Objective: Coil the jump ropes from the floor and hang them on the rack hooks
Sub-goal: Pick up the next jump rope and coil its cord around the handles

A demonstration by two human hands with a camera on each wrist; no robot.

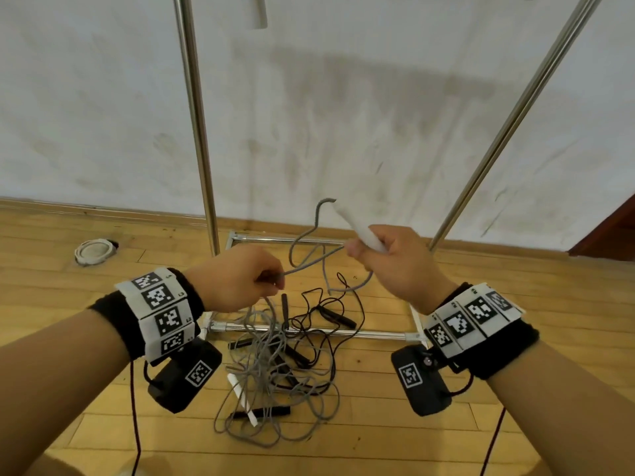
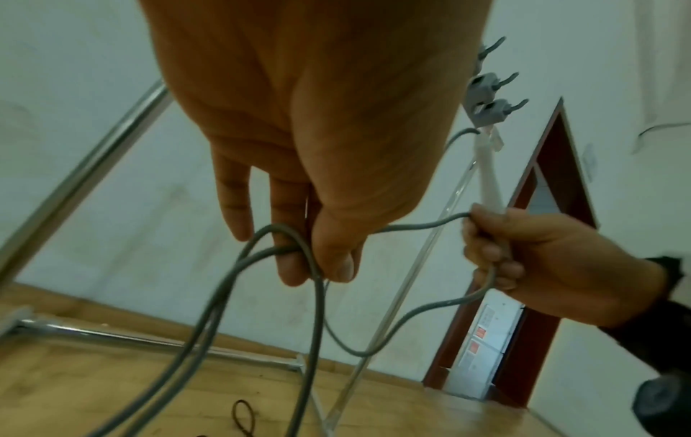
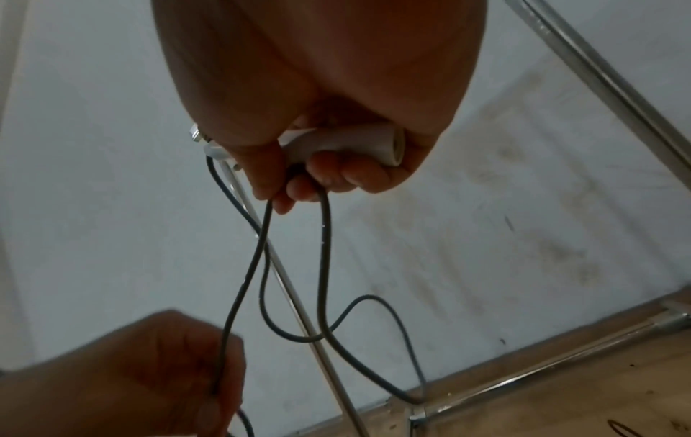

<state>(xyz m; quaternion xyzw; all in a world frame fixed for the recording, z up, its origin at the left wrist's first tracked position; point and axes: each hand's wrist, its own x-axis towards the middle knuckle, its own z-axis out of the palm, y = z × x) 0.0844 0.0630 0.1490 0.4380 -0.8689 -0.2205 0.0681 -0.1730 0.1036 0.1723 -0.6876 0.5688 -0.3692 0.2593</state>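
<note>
My right hand (image 1: pixel 388 259) grips the white handle (image 1: pixel 357 228) of a grey jump rope (image 1: pixel 309 262) and also holds a loop of its cord against the handle (image 3: pixel 355 145). The cord runs left to my left hand (image 1: pixel 240 280), whose thumb and fingers pinch it (image 2: pixel 224 281). From there the rope drops to a tangled pile (image 1: pixel 275 372) of grey and black ropes on the floor, with black handles and another white handle in it. Grey rack hooks (image 2: pixel 486 106) show high up, with nothing on them.
The metal rack has a left upright (image 1: pixel 196 115), a slanting right upright (image 1: pixel 515 115) and a base bar (image 1: pixel 309 333) crossing under the pile. A white coiled item (image 1: pixel 94 251) lies by the wall at left. A dark red door frame (image 1: pixel 611 235) is at right.
</note>
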